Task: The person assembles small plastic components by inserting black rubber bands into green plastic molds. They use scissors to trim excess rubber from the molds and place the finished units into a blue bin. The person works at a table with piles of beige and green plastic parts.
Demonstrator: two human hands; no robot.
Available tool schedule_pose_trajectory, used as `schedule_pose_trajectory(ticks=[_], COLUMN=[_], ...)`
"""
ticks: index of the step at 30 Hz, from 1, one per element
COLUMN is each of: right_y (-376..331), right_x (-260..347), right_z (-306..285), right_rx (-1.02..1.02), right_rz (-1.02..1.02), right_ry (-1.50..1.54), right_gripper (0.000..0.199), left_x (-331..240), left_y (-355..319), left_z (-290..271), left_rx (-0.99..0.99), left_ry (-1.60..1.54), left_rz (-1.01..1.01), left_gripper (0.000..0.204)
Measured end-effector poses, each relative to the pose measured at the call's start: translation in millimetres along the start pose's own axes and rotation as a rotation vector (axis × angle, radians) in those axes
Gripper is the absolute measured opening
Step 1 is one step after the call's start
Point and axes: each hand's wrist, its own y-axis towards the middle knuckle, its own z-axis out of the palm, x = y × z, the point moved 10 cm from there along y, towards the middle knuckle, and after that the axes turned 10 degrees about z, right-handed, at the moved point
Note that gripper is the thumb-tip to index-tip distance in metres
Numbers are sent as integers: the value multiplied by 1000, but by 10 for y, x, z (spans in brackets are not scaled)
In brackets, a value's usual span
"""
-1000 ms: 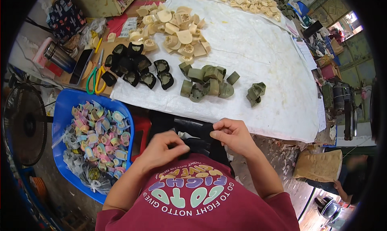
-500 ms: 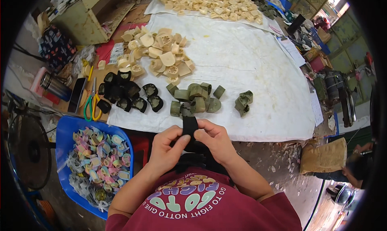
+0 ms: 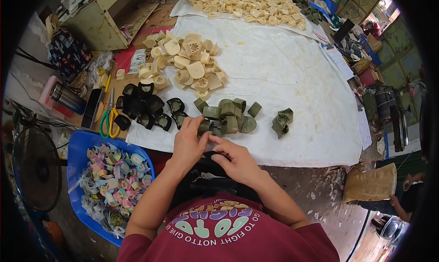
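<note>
My left hand (image 3: 189,141) reaches to the left end of a small pile of olive-green hollow plastic pieces (image 3: 231,123). Its fingers and thumb lie either side of one curved olive-green piece (image 3: 204,127), partly hidden by them. Close beside it, at the table's front edge, my right hand (image 3: 235,159) is closed on a black band (image 3: 213,153), most of it covered by the fingers. Black hollow pieces (image 3: 137,107) of similar shape sit left of the olive pile, and a joined olive pair (image 3: 282,123) lies apart on the right.
Cream pieces (image 3: 185,61) are heaped behind, with a larger spread (image 3: 247,6) at the far end of the white sheet (image 3: 292,70). Scissors (image 3: 110,120), a phone (image 3: 92,108) and a flask (image 3: 67,97) lie left. A blue basket (image 3: 75,166) holds pastel pieces. A person's arm shows far right.
My left hand has let go of the black band and moved forward to the olive-green pieces. The right hand has drawn the band slightly lower and closer to me. The view has shifted a little.
</note>
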Motion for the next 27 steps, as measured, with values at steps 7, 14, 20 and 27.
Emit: schedule_pose_trajectory(ticks=[7, 14, 20, 27], right_y=[105, -137, -5, 49], right_x=[-69, 212, 421, 487], right_z=[29, -21, 200, 231], right_rx=[-212, -220, 63, 89], right_rz=[-106, -434, -56, 14], right_ry=[-237, -136, 578, 816], right_gripper=[13, 15, 16, 19], left_x=[457, 540, 251, -121], left_y=[-135, -412, -681, -564], left_z=[-254, -86, 196, -127], left_rx=[-266, -191, -184, -323], left_ry=[-491, -1518, -1308, -1569], left_rz=[-165, -583, -674, -447], left_gripper=[34, 42, 32, 50])
